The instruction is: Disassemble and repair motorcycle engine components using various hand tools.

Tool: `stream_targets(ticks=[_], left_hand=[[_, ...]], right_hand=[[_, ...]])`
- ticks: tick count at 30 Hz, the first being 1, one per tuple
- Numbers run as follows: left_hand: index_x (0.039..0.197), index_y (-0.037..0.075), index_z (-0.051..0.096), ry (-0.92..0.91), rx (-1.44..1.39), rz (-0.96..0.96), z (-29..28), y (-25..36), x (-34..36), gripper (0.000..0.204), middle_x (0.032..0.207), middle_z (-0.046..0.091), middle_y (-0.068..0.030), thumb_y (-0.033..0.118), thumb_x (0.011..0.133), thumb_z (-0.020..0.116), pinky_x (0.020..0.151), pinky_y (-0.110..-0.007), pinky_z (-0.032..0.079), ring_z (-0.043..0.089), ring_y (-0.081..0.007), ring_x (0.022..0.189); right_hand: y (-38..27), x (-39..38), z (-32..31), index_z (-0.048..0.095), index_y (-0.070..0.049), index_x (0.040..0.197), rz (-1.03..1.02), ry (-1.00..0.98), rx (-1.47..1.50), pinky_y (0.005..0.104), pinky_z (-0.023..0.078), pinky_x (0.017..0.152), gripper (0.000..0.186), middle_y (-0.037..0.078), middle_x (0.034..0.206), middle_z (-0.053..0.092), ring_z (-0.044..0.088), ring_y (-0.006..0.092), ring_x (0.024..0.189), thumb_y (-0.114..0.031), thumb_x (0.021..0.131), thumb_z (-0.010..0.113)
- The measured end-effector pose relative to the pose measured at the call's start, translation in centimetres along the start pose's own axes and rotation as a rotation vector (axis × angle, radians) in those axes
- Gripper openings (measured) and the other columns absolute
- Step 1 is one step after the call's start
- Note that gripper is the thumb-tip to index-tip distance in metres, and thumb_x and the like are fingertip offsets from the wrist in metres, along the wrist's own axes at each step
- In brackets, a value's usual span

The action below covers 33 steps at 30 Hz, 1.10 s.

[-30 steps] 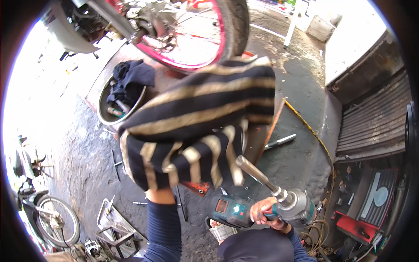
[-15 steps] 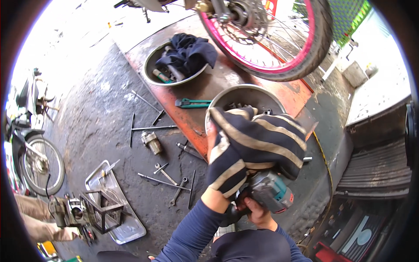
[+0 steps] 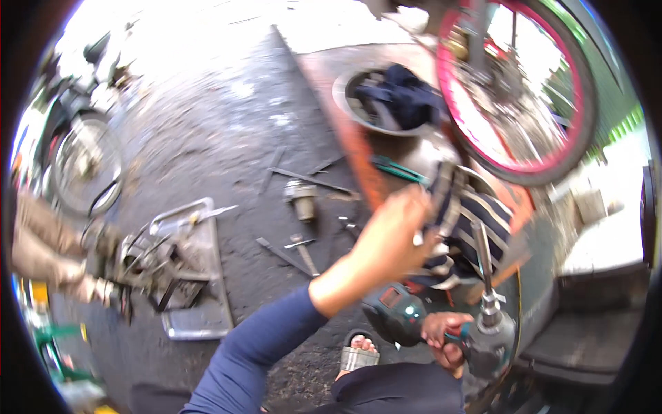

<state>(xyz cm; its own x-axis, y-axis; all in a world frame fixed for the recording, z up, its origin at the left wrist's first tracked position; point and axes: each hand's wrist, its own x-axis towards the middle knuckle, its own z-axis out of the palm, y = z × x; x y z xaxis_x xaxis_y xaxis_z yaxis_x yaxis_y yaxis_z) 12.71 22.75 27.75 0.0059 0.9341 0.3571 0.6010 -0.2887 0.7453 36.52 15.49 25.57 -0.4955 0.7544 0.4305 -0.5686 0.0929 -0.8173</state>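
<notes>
While the right hand [image 3: 445,338] grips the drill [image 3: 491,348], the left [image 3: 398,231] blurs at the cloth [image 3: 455,214]

As the right fingers wrap the drill's handle, low and right of centre, its silver socket [image 3: 483,261] rises in front of the striped cloth. The left hand is apart from the right, up at the cloth's left edge, smeared by motion; whether it pinches the fabric, I can't tell! That cloth hides most of a bowl [image 3: 481,181], a bit of rim showing behind. Up top, the pink wheel [image 3: 500,90] is cut off; far left, a person's legs [image 3: 43,234] are cropped. The platform's red edge [image 3: 365,181] slants down behind the left hand, and dark floor [image 3: 227,159] stretches between it and the tray [image 3: 196,326], with metal bars [image 3: 321,183] lying near the platform.
</notes>
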Motion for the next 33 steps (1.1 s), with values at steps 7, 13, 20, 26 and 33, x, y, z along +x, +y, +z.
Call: stream_targets(ticks=[7, 13, 20, 26, 33], left_hand=[[0.145, 0.0, 0.054, -0.096, -0.045, 0.049, -21.6, 6.9, -23.8, 0.067, 0.143, 0.059, -0.0202, 0.025, 0.089, 0.081, 0.105, -0.046, 0.052, 0.06, -0.0373, 0.13], [0.11, 0.002, 0.069, 0.103, 0.296, 0.036, -37.7, 8.5, -36.4, 0.031, 0.109, 0.072, -0.0136, 0.022, 0.088, 0.079, 0.081, -0.04, 0.058, 0.071, -0.032, 0.094], [0.101, 0.0, 0.069, 0.818, 0.301, -0.425, -54.8, -5.5, -43.2, 0.019, 0.106, 0.071, -0.0119, 0.011, 0.086, 0.076, 0.087, -0.037, 0.055, 0.07, -0.0234, 0.099], [0.153, 0.004, 0.047, 0.315, 0.183, -0.416, -54.7, -13.5, -42.3, 0.097, 0.141, 0.064, -0.0178, 0.02, 0.07, 0.095, 0.116, -0.039, 0.043, 0.058, -0.03, 0.136], [0.146, 0.003, 0.05, 0.774, -0.384, -0.345, -51.9, -17.4, -41.1, 0.082, 0.12, 0.074, -0.0122, 0.038, 0.085, 0.091, 0.096, -0.034, 0.054, 0.072, -0.0216, 0.108]], right_hand=[[1.5, 9.7, 11.3, 0.043, -0.01, 0.15, 0.308, -0.904, 0.13, 0.052, 0.054, 0.094, 0.085, 0.009, 0.101, 0.064, 0.068, 0.0301, 0.098, -0.002, 0.076, 0.085], [2.6, 10.0, 27.8, 0.044, -0.002, 0.148, 0.803, -1.294, -0.062, 0.0437, 0.047, 0.114, 0.074, 0.018, 0.145, 0.059, 0.062, 0.0323, 0.13, -0.011, 0.087, 0.085], [10.4, 1.7, 45.2, 0.045, 0.002, 0.142, 0.246, -1.01, -0.302, 0.0462, 0.055, 0.081, 0.08, 0.022, 0.113, 0.06, 0.063, 0.0413, 0.096, -0.006, 0.075, 0.088], [15.7, -1.8, 51.9, 0.07, 0.001, 0.115, 0.286, -0.504, -0.697, 0.0373, 0.059, 0.077, 0.043, 0.015, 0.104, 0.072, 0.074, 0.0313, 0.087, -0.009, 0.076, 0.084], [19.1, -2.9, 54.1, 0.075, 0.0, 0.102, 0.236, -0.255, -0.867, 0.0358, 0.059, 0.068, 0.031, 0.012, 0.093, 0.073, 0.075, 0.0282, 0.079, -0.007, 0.073, 0.081]])
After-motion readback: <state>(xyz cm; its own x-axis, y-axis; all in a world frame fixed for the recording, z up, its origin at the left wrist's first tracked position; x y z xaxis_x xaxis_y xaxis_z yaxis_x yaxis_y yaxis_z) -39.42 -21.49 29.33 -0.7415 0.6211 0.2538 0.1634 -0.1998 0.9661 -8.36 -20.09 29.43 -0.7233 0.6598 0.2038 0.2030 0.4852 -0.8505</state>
